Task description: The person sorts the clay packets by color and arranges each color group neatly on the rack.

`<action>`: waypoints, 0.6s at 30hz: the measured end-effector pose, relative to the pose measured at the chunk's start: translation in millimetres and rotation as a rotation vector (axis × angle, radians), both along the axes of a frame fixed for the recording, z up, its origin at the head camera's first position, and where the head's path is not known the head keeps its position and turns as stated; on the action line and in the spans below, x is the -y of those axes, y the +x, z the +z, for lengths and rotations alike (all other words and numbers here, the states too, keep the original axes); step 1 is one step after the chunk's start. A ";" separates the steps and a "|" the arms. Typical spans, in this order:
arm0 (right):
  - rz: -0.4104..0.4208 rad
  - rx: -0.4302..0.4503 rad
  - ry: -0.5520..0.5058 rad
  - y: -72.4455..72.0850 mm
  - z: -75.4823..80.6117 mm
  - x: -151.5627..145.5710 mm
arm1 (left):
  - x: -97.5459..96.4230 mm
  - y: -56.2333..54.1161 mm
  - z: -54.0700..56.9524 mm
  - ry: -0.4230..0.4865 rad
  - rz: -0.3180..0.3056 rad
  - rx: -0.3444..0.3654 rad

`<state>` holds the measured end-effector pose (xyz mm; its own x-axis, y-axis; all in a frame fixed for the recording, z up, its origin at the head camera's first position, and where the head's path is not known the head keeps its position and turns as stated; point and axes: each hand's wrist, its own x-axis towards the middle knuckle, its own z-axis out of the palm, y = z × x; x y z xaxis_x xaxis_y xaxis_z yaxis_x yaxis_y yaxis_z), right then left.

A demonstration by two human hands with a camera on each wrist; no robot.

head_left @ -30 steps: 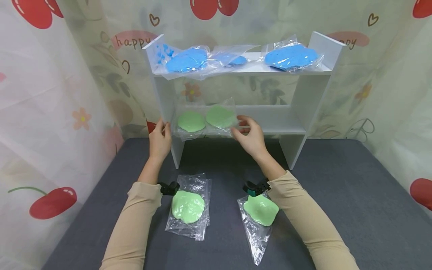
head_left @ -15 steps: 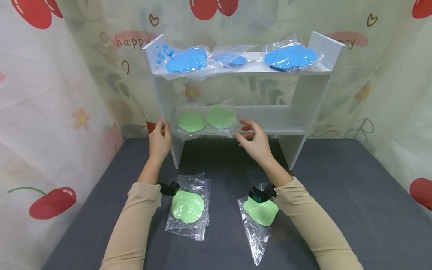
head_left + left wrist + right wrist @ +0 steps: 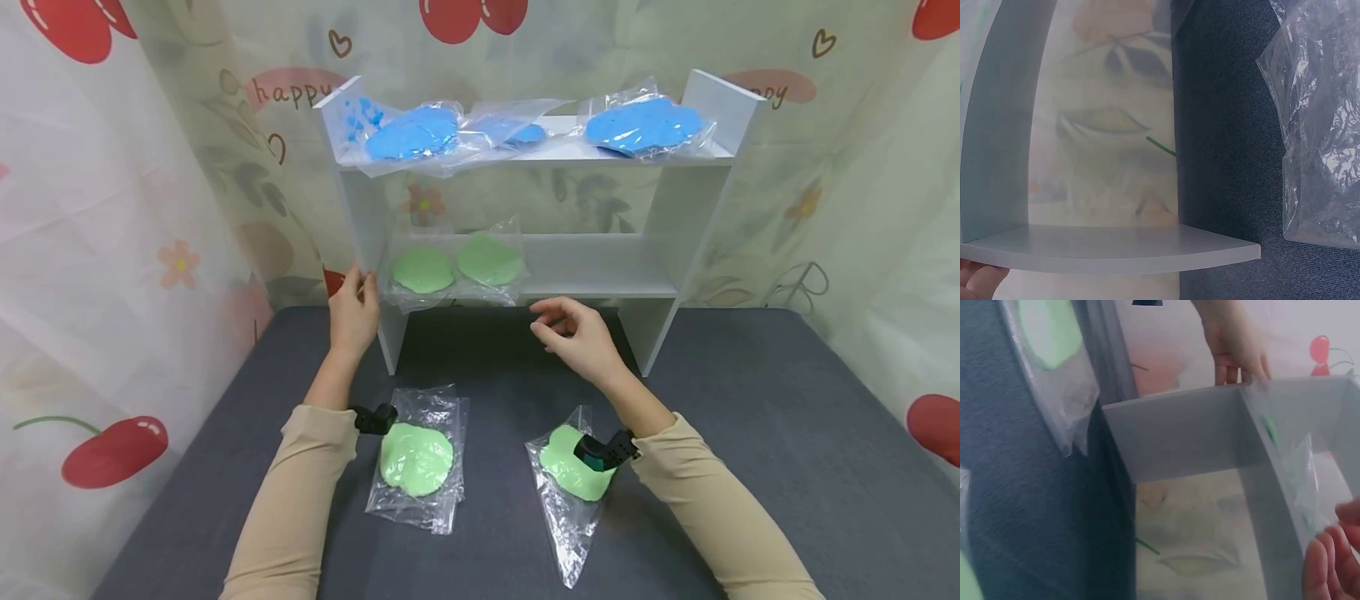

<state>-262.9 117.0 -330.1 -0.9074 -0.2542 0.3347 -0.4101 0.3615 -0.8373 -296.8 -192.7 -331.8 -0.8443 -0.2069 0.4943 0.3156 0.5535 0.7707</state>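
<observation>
Two flat light-green rounds in clear plastic bags, a left one (image 3: pixel 423 270) and a right one (image 3: pixel 490 258), lie side by side on the middle board of a white shelf unit (image 3: pixel 600 289). My left hand (image 3: pixel 354 317) rests at the outer face of the unit's left side panel (image 3: pixel 1110 257), fingers fairly straight. In the right wrist view its fingers hang behind that panel. My right hand (image 3: pixel 577 337) hovers in front of the lower opening, fingers loosely curled around nothing. Its fingertips (image 3: pixel 1316 565) show at the lower right of the right wrist view.
Bagged blue pieces (image 3: pixel 416 133) and a larger bagged blue piece (image 3: pixel 643 125) lie on the top board. On the dark table (image 3: pixel 750 433) are two more bagged green pieces, one at left (image 3: pixel 416 460) and one at right (image 3: pixel 561 462). Patterned cloth (image 3: pixel 112 250) surrounds the table.
My right hand has drawn away from the right green bag, moving down and to the right. The left hand and the bags have stayed in place.
</observation>
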 end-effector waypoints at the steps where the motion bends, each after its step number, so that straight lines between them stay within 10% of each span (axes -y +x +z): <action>1: 0.023 0.008 0.018 1.3 -1.4 -1.6 | 0.1 0.0 0.0 0.000 -0.001 0.002; 18: 0.250 0.087 0.160 8.9 -34.9 -27.5 | -0.2 -0.1 -0.8 0.002 -0.001 -0.003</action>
<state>-254.1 144.6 -365.0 -0.8336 -0.5163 0.1961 -0.4319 0.3882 -0.8141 -296.9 -192.5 -332.7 -0.8430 -0.2067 0.4967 0.3189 0.5517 0.7707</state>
